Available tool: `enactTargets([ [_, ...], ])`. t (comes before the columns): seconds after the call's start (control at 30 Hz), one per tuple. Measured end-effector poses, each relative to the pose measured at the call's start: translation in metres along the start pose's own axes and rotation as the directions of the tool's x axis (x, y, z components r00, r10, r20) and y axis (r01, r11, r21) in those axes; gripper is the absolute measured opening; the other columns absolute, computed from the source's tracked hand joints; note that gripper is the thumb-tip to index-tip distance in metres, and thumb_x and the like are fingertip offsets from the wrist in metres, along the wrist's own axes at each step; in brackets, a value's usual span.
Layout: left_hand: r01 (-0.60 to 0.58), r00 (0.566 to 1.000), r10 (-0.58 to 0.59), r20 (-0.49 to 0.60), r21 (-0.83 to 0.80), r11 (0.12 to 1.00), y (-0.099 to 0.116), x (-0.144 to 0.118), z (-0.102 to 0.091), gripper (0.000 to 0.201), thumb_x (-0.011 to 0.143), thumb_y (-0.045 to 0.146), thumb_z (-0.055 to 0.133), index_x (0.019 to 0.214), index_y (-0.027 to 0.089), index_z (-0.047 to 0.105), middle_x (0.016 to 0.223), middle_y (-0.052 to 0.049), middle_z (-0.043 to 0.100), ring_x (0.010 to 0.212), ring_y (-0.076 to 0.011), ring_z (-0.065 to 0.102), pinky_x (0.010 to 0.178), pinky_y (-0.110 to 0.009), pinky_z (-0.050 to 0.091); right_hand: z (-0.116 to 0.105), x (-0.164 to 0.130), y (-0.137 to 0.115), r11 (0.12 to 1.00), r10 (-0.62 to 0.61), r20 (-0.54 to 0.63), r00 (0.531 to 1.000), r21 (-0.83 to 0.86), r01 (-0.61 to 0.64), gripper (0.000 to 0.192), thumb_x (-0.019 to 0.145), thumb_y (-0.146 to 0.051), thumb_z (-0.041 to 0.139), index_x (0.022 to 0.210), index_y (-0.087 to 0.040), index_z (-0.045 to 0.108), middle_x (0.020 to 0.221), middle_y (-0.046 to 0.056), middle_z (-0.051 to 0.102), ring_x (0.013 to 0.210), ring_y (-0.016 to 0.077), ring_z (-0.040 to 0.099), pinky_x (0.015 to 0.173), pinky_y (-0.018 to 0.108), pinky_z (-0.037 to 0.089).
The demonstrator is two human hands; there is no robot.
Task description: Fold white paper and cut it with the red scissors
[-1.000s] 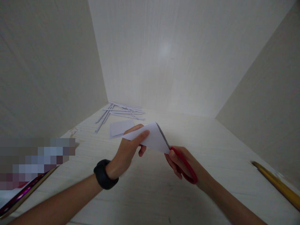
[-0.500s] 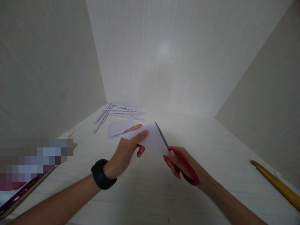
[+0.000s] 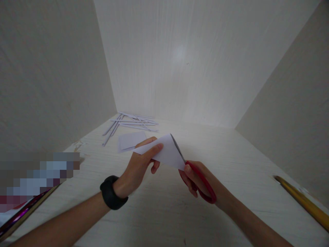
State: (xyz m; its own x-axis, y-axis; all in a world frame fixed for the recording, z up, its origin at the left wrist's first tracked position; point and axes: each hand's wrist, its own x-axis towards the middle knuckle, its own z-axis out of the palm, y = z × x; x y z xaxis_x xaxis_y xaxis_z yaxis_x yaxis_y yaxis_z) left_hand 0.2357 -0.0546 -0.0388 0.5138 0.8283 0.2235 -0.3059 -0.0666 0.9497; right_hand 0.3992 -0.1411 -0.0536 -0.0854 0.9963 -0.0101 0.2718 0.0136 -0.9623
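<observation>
We look down at our two hands working above a pale wooden desk boxed in by three plain white walls. Our left hand, with a black band on the wrist, pinches a folded piece of white paper between thumb and fingers and holds it up off the desk. Our right hand is closed through the red handles of a pair of scissors, whose dark blades run along the right edge of the paper. Compared with a second ago almost nothing has shifted: the paper sits at the same tilt, the blades lie along the same edge, and both hands have drifted only very slightly, so the cut looks to be progressing slowly or pausing, with no new piece fallen away. Counting what is here: one pair of scissors, one held sheet, and one smaller flat piece of white paper lying on the desk just beyond the left hand. Farther back lies a loose scatter of thin paper strips, roughly ten, too overlapped to count exactly. A single long yellow ruler-like stick rests at the right edge, and a dark-edged flat object pokes in at lower left.
</observation>
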Motion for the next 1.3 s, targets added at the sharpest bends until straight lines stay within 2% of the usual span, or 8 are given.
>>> enactTargets([
  [0.4,0.025,0.999,-0.027,-0.024,-0.059,0.998,-0.0007,-0.0012,0.0030,0.026,0.082,0.028,0.060,0.063,0.018,0.046,0.044,0.009,0.039,0.038,-0.0043,0.033,0.034,-0.014,0.027,0.0013,0.0004,0.0021,1.000,0.005,-0.009,1.000,-0.008,-0.005,0.062,0.075,-0.078,0.041,0.057,-0.019,0.042,0.042,-0.006,0.040,0.032,0.0060,0.037,0.034,0.018,0.027],
  [0.67,0.031,0.999,-0.032,-0.034,-0.025,0.999,-0.0011,-0.0003,0.0015,0.026,0.082,0.027,0.060,0.063,0.018,0.046,0.045,0.009,0.039,0.037,-0.0040,0.033,0.034,-0.014,0.026,0.0011,0.0005,0.0028,1.000,0.012,-0.019,1.000,-0.015,-0.013,0.062,0.075,-0.079,0.041,0.056,-0.019,0.041,0.041,-0.006,0.039,0.031,0.0054,0.035,0.032,0.018,0.027],
  [0.87,0.029,0.999,-0.030,-0.031,-0.036,0.999,0.0003,-0.0006,0.0020,0.027,0.083,0.027,0.059,0.061,0.018,0.045,0.044,0.009,0.039,0.037,-0.0042,0.033,0.034,-0.014,0.026,0.0007,0.0007,0.0044,1.000,0.014,-0.018,1.000,-0.002,-0.014,0.056,0.081,-0.070,0.045,0.056,-0.020,0.041,0.042,-0.007,0.040,0.031,0.0054,0.036,0.032,0.017,0.026],
  [1.3,0.021,1.000,-0.021,-0.016,-0.025,0.999,-0.0009,-0.0004,0.0010,0.026,0.084,0.025,0.058,0.062,0.018,0.045,0.044,0.009,0.040,0.037,-0.0043,0.033,0.034,-0.015,0.027,-0.0001,0.0004,0.0038,0.999,0.037,-0.046,0.998,0.004,-0.037,0.051,0.082,-0.064,0.049,0.057,-0.020,0.040,0.041,-0.008,0.039,0.031,0.0051,0.034,0.030,0.016,0.025],
])
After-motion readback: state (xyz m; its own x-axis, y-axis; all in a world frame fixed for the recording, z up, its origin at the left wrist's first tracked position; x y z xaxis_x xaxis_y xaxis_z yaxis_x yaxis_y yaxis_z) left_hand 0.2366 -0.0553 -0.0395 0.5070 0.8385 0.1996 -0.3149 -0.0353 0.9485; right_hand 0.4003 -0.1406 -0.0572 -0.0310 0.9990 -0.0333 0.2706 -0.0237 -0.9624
